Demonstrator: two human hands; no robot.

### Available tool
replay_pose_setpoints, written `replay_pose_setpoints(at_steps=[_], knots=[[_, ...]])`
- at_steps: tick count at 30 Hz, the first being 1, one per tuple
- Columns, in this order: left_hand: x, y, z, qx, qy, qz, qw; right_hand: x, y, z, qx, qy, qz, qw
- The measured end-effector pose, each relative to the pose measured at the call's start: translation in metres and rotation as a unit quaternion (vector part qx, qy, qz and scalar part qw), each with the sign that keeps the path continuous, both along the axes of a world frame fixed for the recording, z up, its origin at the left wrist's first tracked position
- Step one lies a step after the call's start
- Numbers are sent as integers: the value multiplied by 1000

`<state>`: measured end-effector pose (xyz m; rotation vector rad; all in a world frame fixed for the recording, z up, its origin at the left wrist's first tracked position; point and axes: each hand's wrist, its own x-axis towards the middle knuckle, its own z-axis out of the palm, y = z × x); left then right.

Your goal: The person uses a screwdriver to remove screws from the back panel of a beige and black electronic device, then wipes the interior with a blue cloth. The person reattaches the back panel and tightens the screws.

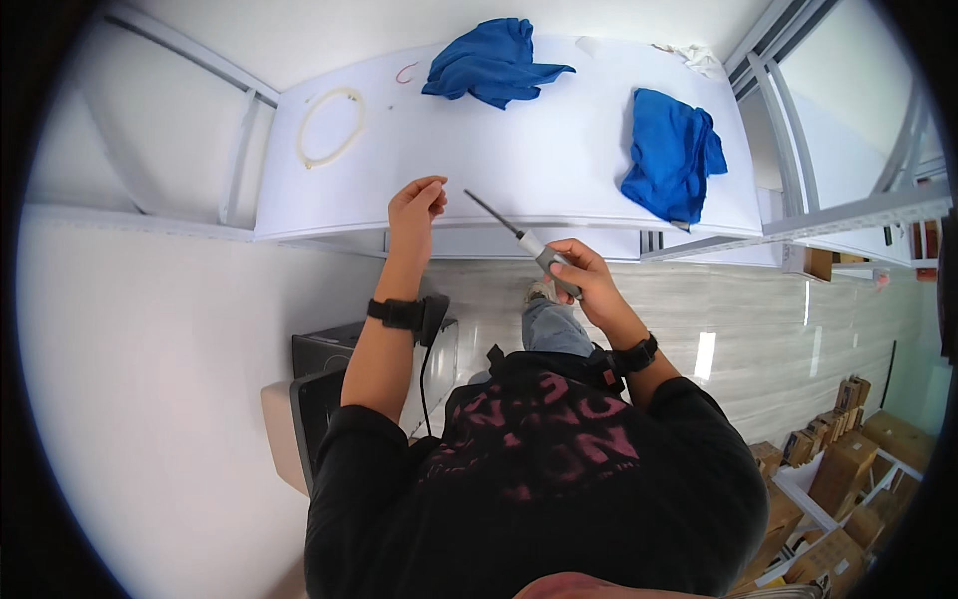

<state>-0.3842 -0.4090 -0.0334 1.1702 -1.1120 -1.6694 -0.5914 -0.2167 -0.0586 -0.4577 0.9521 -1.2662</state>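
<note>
My right hand (582, 278) is closed round the grey and white handle of a screwdriver (536, 249). The dark shaft points up and left, its tip just right of my left hand (419, 203). That hand hovers over the front edge of a white tabletop (419, 130) with its fingers pinched together; whatever may be between them is too small to make out. Neither hand touches the tabletop. Beyond my left hand lies a cream-coloured ring (360, 122), like a loop of thin tube.
Two blue cloths lie crumpled, one at the back (489, 65) and one at the right (667, 150). Near the back are a short red curved strand (399, 75) and a white crumpled piece (702, 60). Metal frame posts (788, 140) flank the table. Cardboard boxes (846, 469) stand lower right.
</note>
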Motion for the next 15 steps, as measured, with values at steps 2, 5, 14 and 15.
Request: replay_pose_setpoints(at_steps=[2, 5, 14, 15], knots=[[-27, -22, -10, -36, -100, -10, 994, -19, -11, -4, 18, 11, -27, 999], [-55, -40, -31, -144, -270, -24, 952, -44, -26, -7, 30, 13, -33, 999], [-84, -49, -54, -321, -437, -7, 840, -64, -47, -13, 50, 6, -36, 998], [-84, -50, -54, -322, -441, -5, 838, -64, -48, -13, 53, 3, -37, 998]])
